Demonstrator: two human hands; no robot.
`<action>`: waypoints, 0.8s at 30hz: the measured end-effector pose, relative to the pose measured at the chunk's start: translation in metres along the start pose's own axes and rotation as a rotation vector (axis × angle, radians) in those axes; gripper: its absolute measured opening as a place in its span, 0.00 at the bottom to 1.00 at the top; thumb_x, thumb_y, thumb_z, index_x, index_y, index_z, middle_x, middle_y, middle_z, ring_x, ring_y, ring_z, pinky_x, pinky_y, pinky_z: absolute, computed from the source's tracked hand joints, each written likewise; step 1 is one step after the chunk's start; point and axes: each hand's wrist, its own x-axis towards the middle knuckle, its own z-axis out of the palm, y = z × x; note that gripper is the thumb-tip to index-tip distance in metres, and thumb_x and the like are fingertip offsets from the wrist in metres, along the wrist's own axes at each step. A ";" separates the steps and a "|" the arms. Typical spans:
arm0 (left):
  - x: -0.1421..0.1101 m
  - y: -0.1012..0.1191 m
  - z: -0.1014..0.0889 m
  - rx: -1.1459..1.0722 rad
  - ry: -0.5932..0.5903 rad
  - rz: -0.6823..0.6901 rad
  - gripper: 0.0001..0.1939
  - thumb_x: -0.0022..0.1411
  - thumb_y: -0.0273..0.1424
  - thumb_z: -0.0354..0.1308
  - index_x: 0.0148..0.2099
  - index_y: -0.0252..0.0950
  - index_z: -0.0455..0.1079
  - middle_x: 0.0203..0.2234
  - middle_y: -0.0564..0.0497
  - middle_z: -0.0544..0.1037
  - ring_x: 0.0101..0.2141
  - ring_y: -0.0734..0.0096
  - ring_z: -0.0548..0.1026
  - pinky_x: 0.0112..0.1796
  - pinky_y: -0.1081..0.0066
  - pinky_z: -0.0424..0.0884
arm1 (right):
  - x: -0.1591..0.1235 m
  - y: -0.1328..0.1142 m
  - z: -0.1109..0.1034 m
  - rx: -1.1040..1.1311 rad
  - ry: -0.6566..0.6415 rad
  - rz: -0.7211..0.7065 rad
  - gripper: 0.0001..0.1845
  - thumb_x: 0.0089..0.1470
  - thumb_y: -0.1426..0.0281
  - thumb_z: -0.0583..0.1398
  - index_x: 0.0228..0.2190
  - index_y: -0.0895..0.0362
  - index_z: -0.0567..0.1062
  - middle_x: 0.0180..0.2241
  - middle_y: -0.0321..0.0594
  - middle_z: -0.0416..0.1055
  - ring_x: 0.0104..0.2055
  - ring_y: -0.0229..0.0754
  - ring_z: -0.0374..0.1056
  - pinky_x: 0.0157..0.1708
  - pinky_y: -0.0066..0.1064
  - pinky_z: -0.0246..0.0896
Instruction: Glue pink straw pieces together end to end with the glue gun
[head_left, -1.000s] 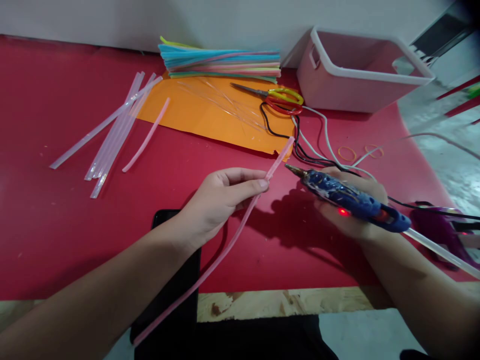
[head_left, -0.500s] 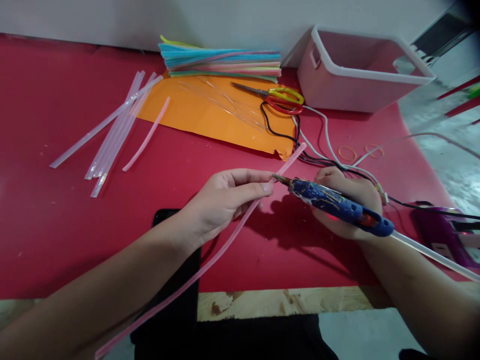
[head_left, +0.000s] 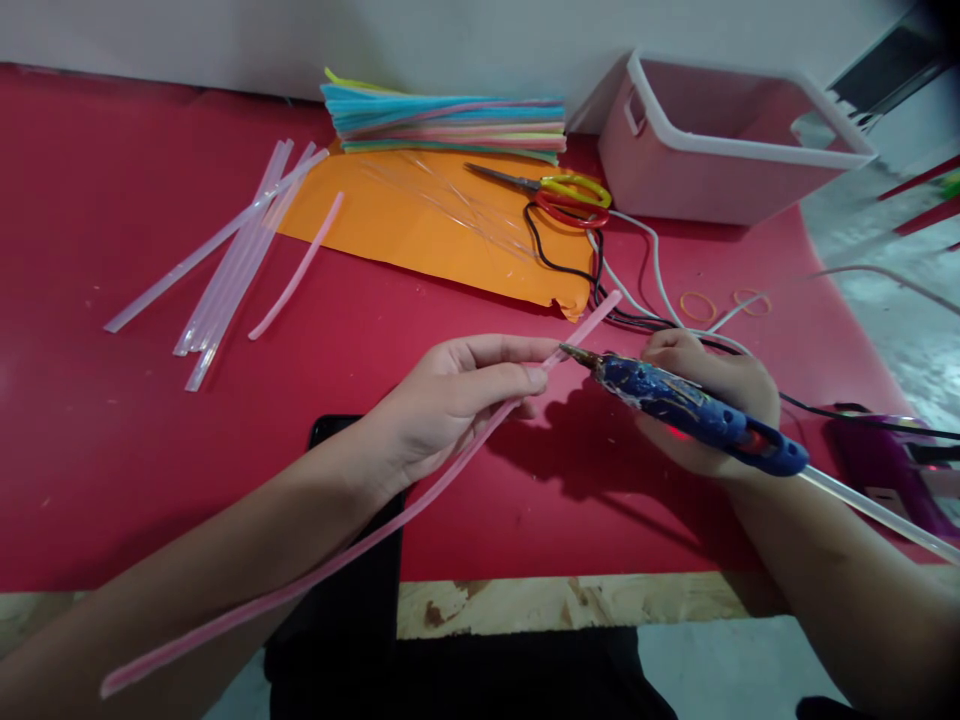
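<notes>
Between the thumb and fingers of my left hand (head_left: 457,410) is a long pink pipe cleaner (head_left: 420,500). Its short end sticks up to the right past my fingertips, and the long tail hangs down to the left across my forearm. My right hand (head_left: 712,390) grips a blue hot glue gun (head_left: 675,400) with smeared, worn casing and a red light partly hidden by the fingers. The gun's metal nozzle meets the pipe cleaner just beyond my left fingertips. A clear glue stick (head_left: 877,510) protrudes from the gun's back.
Clear glue sticks (head_left: 232,260) and a short pink pipe cleaner (head_left: 296,270) lie left on the red tabletop (head_left: 90,420). Behind are colored pipe cleaners (head_left: 450,120), an orange envelope (head_left: 420,230), scissors (head_left: 562,195) and a pink bin (head_left: 697,170). Cables (head_left: 660,260) run right; a black phone-like slab (head_left: 360,570) lies near.
The glue gun's nozzle has moved left onto the pipe cleaner from beside it. The pipe cleaner has turned, its tail swinging left and its upper end tilting further right.
</notes>
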 end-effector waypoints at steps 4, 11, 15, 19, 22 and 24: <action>0.000 0.001 0.001 -0.031 -0.031 0.008 0.06 0.53 0.22 0.70 0.36 0.34 0.82 0.23 0.56 0.80 0.22 0.82 0.75 0.30 0.79 0.74 | 0.001 -0.001 0.000 0.028 0.020 0.012 0.09 0.48 0.75 0.63 0.32 0.50 0.71 0.24 0.28 0.69 0.23 0.36 0.61 0.34 0.37 0.64; -0.002 0.002 0.003 -0.040 -0.043 -0.005 0.09 0.53 0.20 0.69 0.37 0.36 0.83 0.25 0.56 0.81 0.24 0.83 0.77 0.31 0.82 0.74 | 0.000 0.000 -0.001 0.011 0.015 0.001 0.08 0.49 0.75 0.63 0.31 0.50 0.71 0.24 0.28 0.70 0.23 0.35 0.61 0.34 0.38 0.64; -0.002 0.002 0.003 -0.037 -0.045 -0.012 0.09 0.54 0.19 0.67 0.37 0.37 0.83 0.25 0.56 0.82 0.24 0.83 0.77 0.32 0.81 0.74 | -0.003 0.001 -0.001 0.004 0.031 0.021 0.08 0.49 0.75 0.64 0.31 0.50 0.72 0.24 0.27 0.70 0.23 0.35 0.60 0.35 0.38 0.65; -0.002 0.002 0.002 -0.014 -0.039 -0.011 0.10 0.54 0.20 0.68 0.38 0.37 0.83 0.25 0.56 0.82 0.24 0.82 0.76 0.31 0.80 0.74 | -0.002 -0.001 0.000 0.001 0.045 0.038 0.08 0.49 0.76 0.63 0.30 0.50 0.73 0.24 0.27 0.70 0.22 0.35 0.60 0.35 0.38 0.65; -0.002 0.003 0.001 0.008 -0.045 -0.004 0.11 0.53 0.21 0.69 0.39 0.37 0.83 0.25 0.56 0.81 0.24 0.81 0.76 0.31 0.79 0.73 | -0.001 -0.002 -0.001 0.001 0.050 0.052 0.08 0.49 0.75 0.63 0.30 0.50 0.73 0.23 0.27 0.70 0.23 0.35 0.59 0.34 0.37 0.65; -0.002 0.003 0.001 0.022 -0.045 0.000 0.10 0.54 0.21 0.68 0.39 0.37 0.83 0.26 0.56 0.81 0.25 0.81 0.76 0.31 0.79 0.73 | -0.001 -0.002 -0.001 0.014 0.048 0.048 0.08 0.49 0.76 0.63 0.30 0.50 0.73 0.23 0.27 0.70 0.22 0.35 0.58 0.34 0.38 0.64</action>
